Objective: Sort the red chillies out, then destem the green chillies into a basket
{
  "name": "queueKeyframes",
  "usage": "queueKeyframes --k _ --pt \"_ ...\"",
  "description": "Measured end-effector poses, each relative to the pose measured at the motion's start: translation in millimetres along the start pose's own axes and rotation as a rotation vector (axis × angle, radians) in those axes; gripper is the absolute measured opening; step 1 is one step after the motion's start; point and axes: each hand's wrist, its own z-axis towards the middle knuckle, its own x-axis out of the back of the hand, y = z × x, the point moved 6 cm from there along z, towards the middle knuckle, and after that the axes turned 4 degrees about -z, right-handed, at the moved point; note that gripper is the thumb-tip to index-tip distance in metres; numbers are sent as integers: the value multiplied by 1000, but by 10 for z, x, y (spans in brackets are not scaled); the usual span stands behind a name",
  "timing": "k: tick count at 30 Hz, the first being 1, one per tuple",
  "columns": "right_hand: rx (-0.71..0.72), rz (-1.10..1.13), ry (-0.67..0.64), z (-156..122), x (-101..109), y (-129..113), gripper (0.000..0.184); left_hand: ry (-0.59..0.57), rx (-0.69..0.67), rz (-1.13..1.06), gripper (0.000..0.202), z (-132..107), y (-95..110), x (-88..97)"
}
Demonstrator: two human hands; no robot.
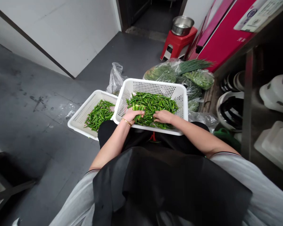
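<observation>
A white slotted basket [179, 91] rests on my knees, heaped with green chili peppers [155, 102]. My left hand [132, 115], with a gold bangle at the wrist, is closed around a bunch of green chili peppers at the basket's near edge. My right hand [163, 116] lies on the pile beside it, fingers curled into the peppers. A second white basket [81, 117] stands on the floor to the left, holding a smaller layer of green peppers [99, 114].
Clear plastic bags of greens [176, 73] lie behind the baskets. A red stool [178, 45] carries a steel bowl [182, 25]. A pink cabinet [223, 37] and metal shelving [250, 103] with white-and-black bowls stand on the right. Grey floor stretches left.
</observation>
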Motion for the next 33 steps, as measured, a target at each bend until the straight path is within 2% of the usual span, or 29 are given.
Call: queueKeyframes --k 2,4,6,8,10,12,14,16,19,23,26,30,32,33 --pt "-52 173 140 2 211 99 22 19 -40 -19 32 71 -42 -15" --pt "-131 440 243 1 343 169 24 41 -44 -27 37 148 -115 -50" --pt "-229 702 301 19 377 170 31 60 -31 -12 38 212 -187 -96" --pt "-306 789 384 45 409 99 38 63 -13 12 36 251 -231 -143" --pt "-330 641 500 60 509 -19 38 59 19 15 34 264 -254 -172" --pt "-307 390 570 69 640 -162 37 51 61 -14 32 256 -267 -184" --pt "-269 182 569 76 752 -280 40 47 90 -59 30 233 -267 -179" --pt "-240 69 543 64 845 -347 45 43 89 -78 28 193 -245 -157" --pt "-203 16 493 0 951 -390 49 -15 58 17 27 101 -167 -120" --pt "-90 106 380 -131 974 -466 49 -198 63 266 29 -45 -86 -139" --pt "-175 109 320 -216 915 -481 51 -217 61 375 30 -108 -81 -177" --pt "-336 -41 384 -285 845 -407 48 -141 50 281 29 -135 -42 -195" --pt "-414 -69 353 -294 757 -244 47 -68 13 228 28 -123 99 -51" --pt "-445 -72 289 -292 684 -137 43 -5 -23 231 27 -122 217 92"
